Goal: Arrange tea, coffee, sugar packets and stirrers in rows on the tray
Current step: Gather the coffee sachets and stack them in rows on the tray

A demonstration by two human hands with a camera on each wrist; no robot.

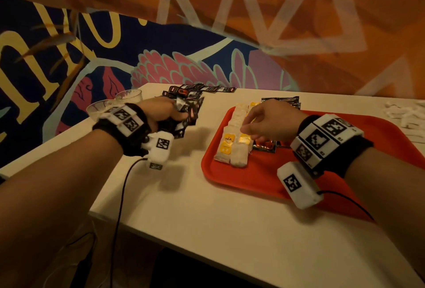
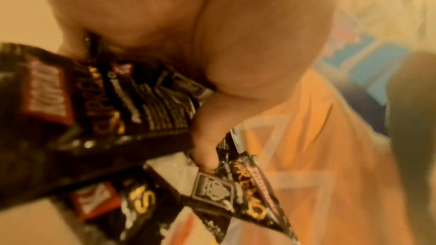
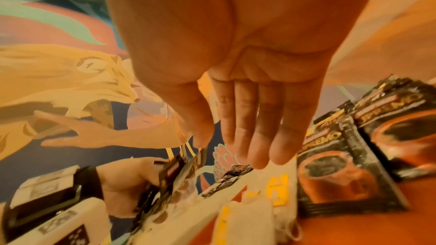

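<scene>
Painted mural wall point(image 1: 207, 34) behind, orange and navy with pink feather shapes; white table point(image 1: 207, 207) below it, lit warm.

Far left, at about 10 o'clock of the table: two clear plastic cups point(image 1: 101, 108), close together near the edge.

Left hand point(image 1: 161, 112) just right of the cups, raised over the table, fingers curled round a bunch of black coffee sachets point(image 1: 186, 115). Left wrist view shows the thumb point(image 2: 205, 137) pressed against the sachets, several fanned out and overlapping, red logos and gold lettering, blurred. More black sachets point(image 1: 197, 91) lie in a loose heap on the table at 12 o'clock of the hand, a strip of them running right along the far edge.

Red tray point(image 1: 253, 177) on the right half of the table. Along its left side, a row of tea bags point(image 1: 232, 142) with yellow labels, overlapping, running from 6 to 12 o'clock. Just right of them, coffee sachets point(image 3: 335, 165) lie flat on the tray, cup picture up.

Right hand point(image 1: 269, 119) hovers over the tea row, palm down, holding nothing; fingers point(image 3: 250, 128) straight and together in the right wrist view, thumb slightly apart.

Far right, off the tray at 2 o'clock: white paper items point(image 1: 409, 115) scattered on the table, too blurred to identify.
</scene>
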